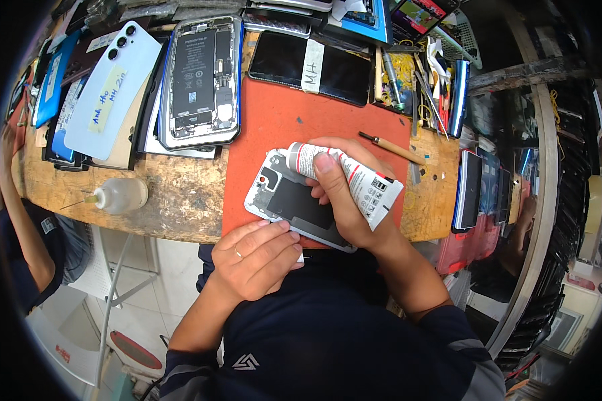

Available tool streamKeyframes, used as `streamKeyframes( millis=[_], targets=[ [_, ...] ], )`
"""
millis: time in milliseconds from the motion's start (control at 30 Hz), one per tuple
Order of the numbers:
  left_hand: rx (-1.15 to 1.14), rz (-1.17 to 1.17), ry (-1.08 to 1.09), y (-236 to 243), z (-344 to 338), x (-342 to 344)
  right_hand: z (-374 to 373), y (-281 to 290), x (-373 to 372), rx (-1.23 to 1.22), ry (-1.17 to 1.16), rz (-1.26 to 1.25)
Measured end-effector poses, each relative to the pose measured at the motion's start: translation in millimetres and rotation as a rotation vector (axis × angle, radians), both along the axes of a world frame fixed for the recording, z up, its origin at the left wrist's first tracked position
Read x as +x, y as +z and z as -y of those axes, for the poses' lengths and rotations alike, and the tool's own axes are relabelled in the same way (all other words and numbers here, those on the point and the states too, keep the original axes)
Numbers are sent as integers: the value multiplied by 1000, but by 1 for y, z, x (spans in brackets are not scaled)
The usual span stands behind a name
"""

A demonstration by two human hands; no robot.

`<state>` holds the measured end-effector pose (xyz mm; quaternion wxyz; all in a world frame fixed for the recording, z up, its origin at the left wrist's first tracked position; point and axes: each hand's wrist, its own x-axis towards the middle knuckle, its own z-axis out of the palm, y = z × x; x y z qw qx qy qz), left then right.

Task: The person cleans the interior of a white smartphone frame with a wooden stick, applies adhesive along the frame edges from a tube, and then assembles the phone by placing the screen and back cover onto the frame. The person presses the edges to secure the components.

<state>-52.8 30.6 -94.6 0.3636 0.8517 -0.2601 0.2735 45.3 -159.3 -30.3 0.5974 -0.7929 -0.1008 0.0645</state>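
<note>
A phone frame [306, 202], silver-edged with a dark inner face and a camera opening at its upper left, lies over the orange mat near the table's front edge. Fingers of my left hand [257, 257] press together along its near edge, gripping it; the thumb is hidden. A white squeeze tube [362, 184] with red lines and small print is wrapped in my right hand [338, 180]. Its grey nozzle end [293, 159] points left, over the upper part of the frame. Whether anything comes out of the nozzle cannot be made out.
A black phone [311, 67] with a paper label, an opened phone [201, 83] and a pale back cover [110, 93] stand behind. A wooden-handled tool [391, 147] lies right. At left is a needle-tipped bottle [122, 195]. Another person's arm [20, 220] shows far left.
</note>
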Motion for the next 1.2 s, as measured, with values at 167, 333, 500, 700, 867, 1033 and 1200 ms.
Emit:
streamKeyframes(
  millis=[167, 333, 500, 700, 867, 1033, 1200],
  targets=[
    [20, 25, 4, -3, 0, 0, -2, 2, 1, -30, 5, 53],
    [18, 27, 7, -5, 1, 0, 0, -2, 2, -42, 54, 83],
    [14, 53, -22, -7, 0, 0, -1, -4, 2, -36, 71, 118],
    [10, 51, 3, -5, 1, 0, 1, -3, 2, -58, 125, 150],
    [-3, 69, 5, -6, 2, 2, 3, -2, 5, -77, 187, 194],
    [-2, 102, -11, -9, 1, 3, 3, -5, 6, -68, 225, 269],
    [19, 127, -7, -11, 1, 2, 3, -7, 5, -45, 245, 271]
  ],
)
